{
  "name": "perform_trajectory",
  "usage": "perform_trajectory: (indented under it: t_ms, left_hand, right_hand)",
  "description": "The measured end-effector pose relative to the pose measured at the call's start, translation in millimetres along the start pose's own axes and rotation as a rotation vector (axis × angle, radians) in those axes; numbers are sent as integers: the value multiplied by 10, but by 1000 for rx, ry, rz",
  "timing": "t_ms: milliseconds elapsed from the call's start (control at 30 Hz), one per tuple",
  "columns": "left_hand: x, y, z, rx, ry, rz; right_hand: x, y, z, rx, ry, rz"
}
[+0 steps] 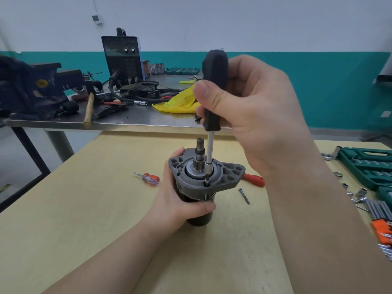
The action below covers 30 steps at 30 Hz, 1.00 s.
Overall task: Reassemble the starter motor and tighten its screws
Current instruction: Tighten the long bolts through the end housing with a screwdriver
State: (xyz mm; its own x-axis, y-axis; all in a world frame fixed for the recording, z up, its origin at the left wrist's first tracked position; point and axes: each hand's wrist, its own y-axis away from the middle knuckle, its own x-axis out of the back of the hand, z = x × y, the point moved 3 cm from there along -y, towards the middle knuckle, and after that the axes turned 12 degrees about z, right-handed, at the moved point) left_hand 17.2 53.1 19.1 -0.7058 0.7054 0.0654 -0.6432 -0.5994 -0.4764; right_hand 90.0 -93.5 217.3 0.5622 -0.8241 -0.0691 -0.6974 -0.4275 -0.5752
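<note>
Okay: starter motor point(199, 187) upright mid wooden table point(84, 230), left hand point(178, 200) wrapped round body. Right hand point(254, 111) clenched on screwdriver point(214, 90), tip in screw point(206, 181). Loose bolt point(244, 195) at 3 o'clock, small screwdriver point(148, 178) at 9. Near table half bare.

No legible text anywhere. Black machine point(123, 58) on the far counter point(137, 119): front panel carries faint display marks beside two knobs, too blurred to read. Yellow cloth point(180, 101): faint print, unreadable. Green tool case point(369, 166) at right: no brand discernible. Nothing readable on the starter motor point(201, 181).
</note>
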Motion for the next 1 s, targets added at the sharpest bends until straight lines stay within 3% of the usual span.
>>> perform_trajectory:
  t_ms: [67,133,300,467,633,767,867,1000]
  left_hand:
    - [-6,4,-16,1,-6,27]
    - [-8,3,-41,-12,-18,25]
    - [42,-13,-85,16,-23,8]
    - [54,-31,-72,28,-25,16]
    - [30,-19,-15,-21,-29,-14]
    - [14,-14,15,-57,-24,-50]
    - [14,-14,-10,-47,-15,-24]
    - [-17,22,-52,-4,8,34]
  right_hand:
    - [-22,47,-43,106,213,162]
    - [-48,73,-63,159,263,200]
    - [3,15,-44,174,62,-46]
    - [87,-21,21,17,-219,-279]
    - [153,-44,52,-66,-357,-320]
    - [162,-32,0,-85,-331,-318]
    - [100,-11,-47,-41,-185,-188]
    - [74,33,-77,166,322,248]
